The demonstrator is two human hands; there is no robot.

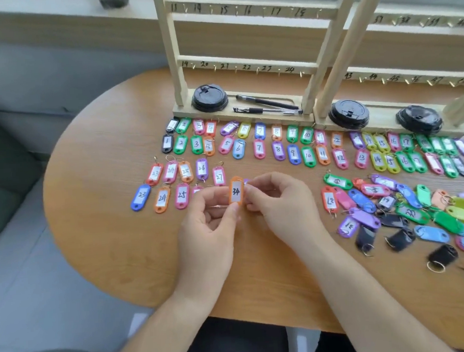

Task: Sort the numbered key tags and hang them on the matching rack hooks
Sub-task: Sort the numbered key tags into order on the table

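Over mid-table, left hand (209,218) and right hand (279,205) both pinch tag 34 (236,191), label up. Sorting step, rack (245,67) hooks in view are bare. Next probably: lay it past the 23–27 rows (170,180), leaving a gap, then pick from the pile (409,210).

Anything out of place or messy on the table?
Yes: the loose tags at right lie in an overlapping heap, several face down, unlike the neat numbered rows. Black cup lids and two pens sit on the rack base.
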